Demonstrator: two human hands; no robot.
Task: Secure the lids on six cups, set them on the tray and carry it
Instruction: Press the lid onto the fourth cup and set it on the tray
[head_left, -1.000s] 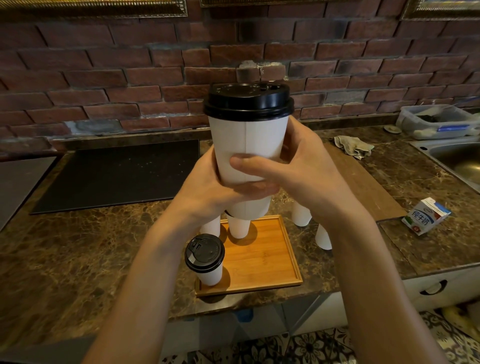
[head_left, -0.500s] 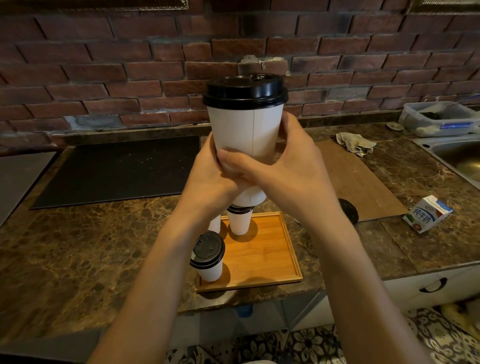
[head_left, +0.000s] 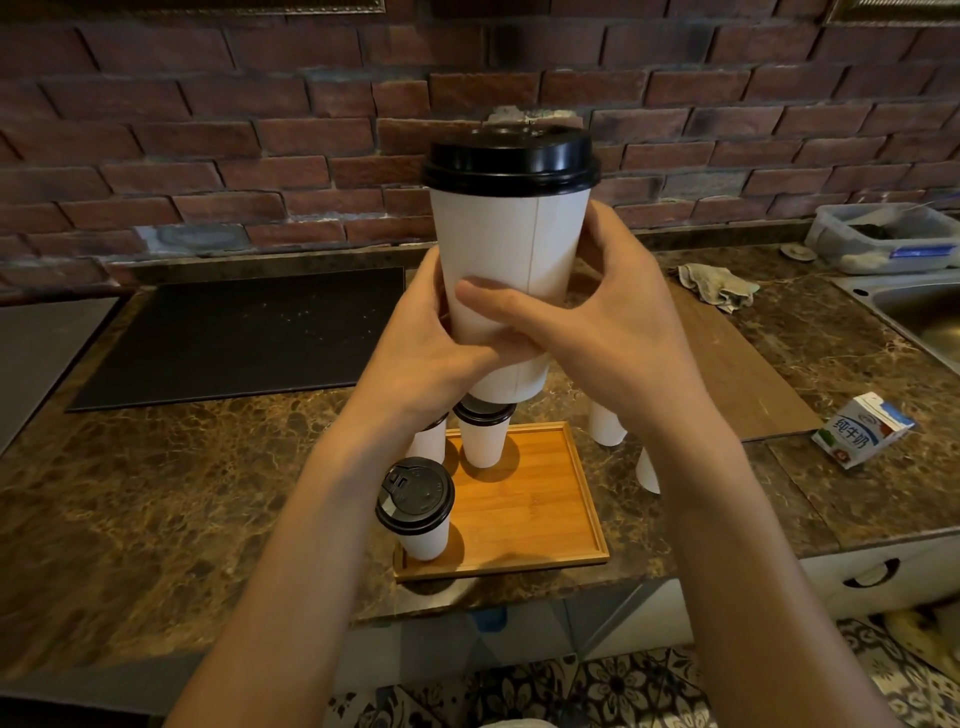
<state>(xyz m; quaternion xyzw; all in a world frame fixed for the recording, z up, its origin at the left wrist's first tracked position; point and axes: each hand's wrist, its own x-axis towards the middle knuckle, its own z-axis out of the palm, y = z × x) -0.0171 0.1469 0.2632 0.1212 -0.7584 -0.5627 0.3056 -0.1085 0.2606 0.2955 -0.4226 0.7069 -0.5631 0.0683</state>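
**Lidded Cup Held Aloft in Both Grips**

The left grip (head_left: 415, 353) and right grip (head_left: 613, 338) are both clamped round the lower half of a white paper cup (head_left: 509, 249), with digits overlapping on its near side. The cup is upright and raised clear of the marble surface (head_left: 156, 493). Its black lid (head_left: 511, 161) sits on the rim.

Below, a wooden tray (head_left: 530, 509) sits at the surface's front edge. It carries a near-corner cup (head_left: 415, 514) and a rear cup (head_left: 485, 436), both lidded. A third cup (head_left: 428, 441) is partly hidden by the left wrist.

Two off-tray cups (head_left: 605, 423) stand beside the tray's right edge, their tops hidden. A milk carton (head_left: 857, 431) lies further right.
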